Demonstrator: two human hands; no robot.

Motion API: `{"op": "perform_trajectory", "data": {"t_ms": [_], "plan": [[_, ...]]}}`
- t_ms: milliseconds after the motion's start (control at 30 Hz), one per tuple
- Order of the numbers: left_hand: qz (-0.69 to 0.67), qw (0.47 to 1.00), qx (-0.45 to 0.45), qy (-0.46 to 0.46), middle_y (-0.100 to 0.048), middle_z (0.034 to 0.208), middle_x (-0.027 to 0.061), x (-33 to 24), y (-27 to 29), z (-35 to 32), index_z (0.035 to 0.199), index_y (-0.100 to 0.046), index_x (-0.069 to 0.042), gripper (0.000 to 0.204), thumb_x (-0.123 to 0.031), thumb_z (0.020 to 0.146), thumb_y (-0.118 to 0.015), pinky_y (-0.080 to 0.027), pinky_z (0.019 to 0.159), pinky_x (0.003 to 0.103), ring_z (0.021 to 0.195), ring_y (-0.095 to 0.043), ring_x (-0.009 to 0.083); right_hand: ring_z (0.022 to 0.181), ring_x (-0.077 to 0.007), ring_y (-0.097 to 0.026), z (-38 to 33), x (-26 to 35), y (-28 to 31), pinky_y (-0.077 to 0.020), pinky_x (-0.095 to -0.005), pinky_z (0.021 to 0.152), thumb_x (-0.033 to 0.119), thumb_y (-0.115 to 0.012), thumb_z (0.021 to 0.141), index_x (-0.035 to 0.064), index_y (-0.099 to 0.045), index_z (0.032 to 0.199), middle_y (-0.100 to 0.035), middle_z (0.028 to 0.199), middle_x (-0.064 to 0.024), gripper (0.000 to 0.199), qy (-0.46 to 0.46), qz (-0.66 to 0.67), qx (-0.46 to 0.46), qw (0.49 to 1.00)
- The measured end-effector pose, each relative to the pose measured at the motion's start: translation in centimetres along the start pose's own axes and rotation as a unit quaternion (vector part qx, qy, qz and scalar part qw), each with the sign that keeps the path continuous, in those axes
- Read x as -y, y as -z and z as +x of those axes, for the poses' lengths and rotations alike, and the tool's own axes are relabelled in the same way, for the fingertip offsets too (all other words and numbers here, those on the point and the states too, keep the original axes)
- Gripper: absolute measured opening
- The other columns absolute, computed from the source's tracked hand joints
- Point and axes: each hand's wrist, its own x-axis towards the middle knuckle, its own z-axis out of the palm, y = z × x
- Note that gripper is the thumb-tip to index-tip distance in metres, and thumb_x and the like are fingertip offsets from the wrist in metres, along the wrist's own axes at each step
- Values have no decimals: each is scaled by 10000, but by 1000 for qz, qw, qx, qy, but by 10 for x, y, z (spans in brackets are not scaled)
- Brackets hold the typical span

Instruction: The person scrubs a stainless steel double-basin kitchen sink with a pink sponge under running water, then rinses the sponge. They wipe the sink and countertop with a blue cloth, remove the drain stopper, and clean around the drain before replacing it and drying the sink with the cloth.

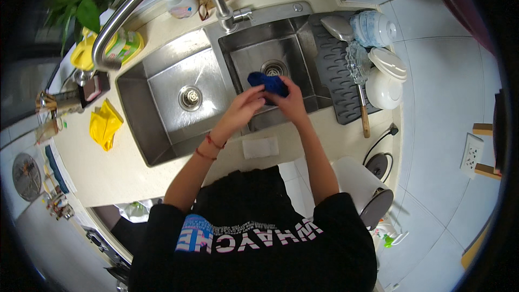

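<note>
Over the near side of the right sink basin [254, 57] I have a bunched dark blue cloth [261, 80] between my hands. My right hand [292, 101] is closed round its right side, thumb pointing inward. My left hand [241, 110] comes in from the left, its bent fingertips pressed to the cloth's near edge, close to the right thumb. Part of the cloth is hidden by the fingers. Just beyond it shows the round drain strainer [274, 68]. A metal tap [226, 19] rises behind the divider, its long spout arching over to the left.
The left basin [184, 70] has wet walls. A yellow cloth [105, 125] lies on the left counter, a white folded cloth [260, 147] on the front edge. At right, a grey drying mat [331, 59] holds a ladle, a spatula [361, 94] and white bowls [385, 93]. A kettle [363, 186] stands nearby.
</note>
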Motion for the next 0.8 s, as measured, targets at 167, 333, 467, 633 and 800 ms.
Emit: {"op": "perform_trajectory", "data": {"t_ms": [167, 333, 467, 633, 800], "plan": [[299, 925, -120, -200, -658, 1078, 127, 17, 44, -49, 1158, -600, 3, 244, -50, 920, -588, -486, 872, 314, 1004, -634, 213, 1040, -404, -586, 106, -72, 26, -474, -430, 893, 98, -658, 794, -55, -521, 1193, -597, 1115, -269, 448, -119, -179, -235, 948], [480, 819, -261, -174, -640, 1023, 158, 102, 120, -106, 1067, -610, 6, 169, -51, 914, -568, -461, 888, 405, 992, -607, 333, 1121, -470, -502, 188, -173, -6, -431, -503, 953, 143, -607, 804, -63, -439, 1266, -506, 1199, -332, 533, -48, -262, -170, 949], [590, 754, -244, -158, -625, 1030, 175, 130, 137, -121, 1044, -615, 1, 204, -80, 860, -582, -448, 883, 452, 999, -591, 362, 1121, -463, -503, 190, -158, -57, -415, -507, 974, 150, -579, 831, -56, -454, 1237, -519, 1204, -302, 472, -76, -226, -130, 962], [582, 760, -237, -166, -621, 944, 166, 129, 134, -117, 925, -637, -10, 143, -50, 841, -529, -476, 784, 433, 892, -595, 358, 1146, -424, -509, 159, -167, -112, -413, -472, 993, 162, -563, 824, -20, -472, 1251, -535, 1224, -263, 473, 59, -171, 86, 980], [571, 773, -230, -152, -609, 841, 166, 130, 137, -118, 871, -623, -9, 123, -40, 851, -505, -469, 722, 429, 799, -585, 356, 1248, -402, -470, 142, -165, -110, -393, -453, 1049, 220, -502, 868, 7, -402, 1398, -455, 1387, -256, 580, -36, -254, 359, 897]]}}
